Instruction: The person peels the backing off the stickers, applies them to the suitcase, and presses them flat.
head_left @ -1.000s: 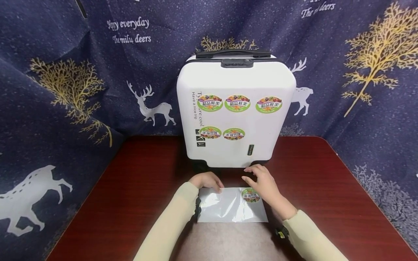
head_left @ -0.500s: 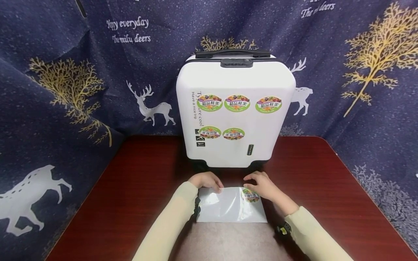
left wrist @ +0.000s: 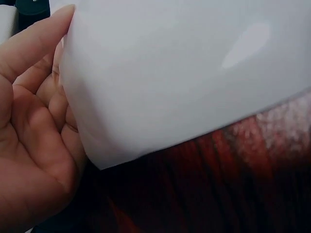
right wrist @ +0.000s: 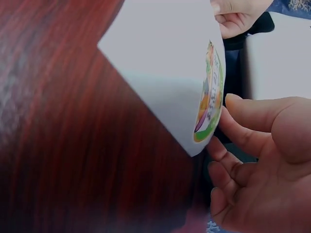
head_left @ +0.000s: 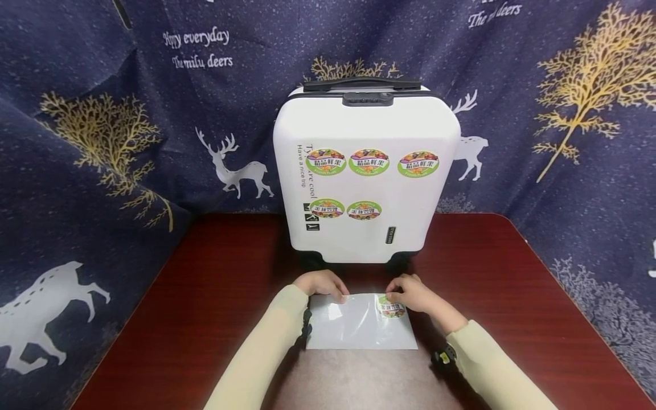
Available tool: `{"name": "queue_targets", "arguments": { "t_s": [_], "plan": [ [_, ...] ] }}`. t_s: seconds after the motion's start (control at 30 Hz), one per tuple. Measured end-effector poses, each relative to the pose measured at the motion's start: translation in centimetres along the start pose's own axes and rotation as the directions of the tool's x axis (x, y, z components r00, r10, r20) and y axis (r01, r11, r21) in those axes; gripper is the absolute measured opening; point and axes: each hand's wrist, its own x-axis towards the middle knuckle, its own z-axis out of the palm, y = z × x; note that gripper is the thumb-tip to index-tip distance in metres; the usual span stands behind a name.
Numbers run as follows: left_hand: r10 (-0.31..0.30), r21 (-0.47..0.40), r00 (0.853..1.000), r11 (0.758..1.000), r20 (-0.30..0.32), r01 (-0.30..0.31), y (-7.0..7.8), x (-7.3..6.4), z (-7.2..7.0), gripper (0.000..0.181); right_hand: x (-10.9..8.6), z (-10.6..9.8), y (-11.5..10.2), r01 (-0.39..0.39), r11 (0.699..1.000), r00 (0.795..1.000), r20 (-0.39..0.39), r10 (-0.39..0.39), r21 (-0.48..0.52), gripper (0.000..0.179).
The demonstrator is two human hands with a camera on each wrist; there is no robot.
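A glossy white backing sheet point(head_left: 353, 327) carries one oval fruit sticker point(head_left: 392, 307) at its far right corner. My left hand point(head_left: 324, 283) pinches the sheet's far edge near the left corner; in the left wrist view, the thumb of that hand point(left wrist: 34, 121) lies on the sheet's front. My right hand point(head_left: 412, 293) is at the far edge beside the sticker. The right wrist view has this hand point(right wrist: 272, 160) with its thumb at the edge and curled fingers behind the sheet; how firmly it grips is hard to see.
Behind the sheet a white suitcase point(head_left: 369, 239) stands upright on the dark red table point(head_left: 230, 273). Several matching oval stickers are on its front, one of them a fruit sticker point(head_left: 418, 164) at the upper right. A patterned navy cloth point(head_left: 230, 102) hangs behind.
My right hand has come down toward the sheet's edge, and its thumb and fingers have drawn together at the sticker. The left hand keeps its hold on the sheet.
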Motion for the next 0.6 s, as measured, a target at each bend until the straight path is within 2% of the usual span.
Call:
{"name": "queue_targets", "arguments": {
  "t_s": [0.1,0.3,0.43,0.6],
  "plan": [
    [-0.007,-0.011,1.000,1.000,0.009,0.007,0.04,-0.13,-0.08,0.029,0.03,-0.05,0.18,-0.004,1.000,1.000,0.011,0.004,0.013,0.007],
    [-0.011,-0.053,1.000,0.999,0.019,0.012,0.16,-0.40,-0.34,0.033,0.06,0.17,0.47,-0.059,0.988,0.996,0.077,0.048,0.145,0.007],
    [-0.043,-0.099,0.998,0.994,0.038,0.047,0.25,-0.16,-0.44,0.031,0.13,0.38,0.65,-0.068,0.984,0.994,0.094,0.053,0.166,0.007],
    [-0.100,-0.091,0.994,0.991,0.033,0.102,0.87,0.11,-0.24,0.046,0.11,0.39,0.57,-0.076,0.980,0.994,0.096,0.058,0.186,0.007]
  ]
}}
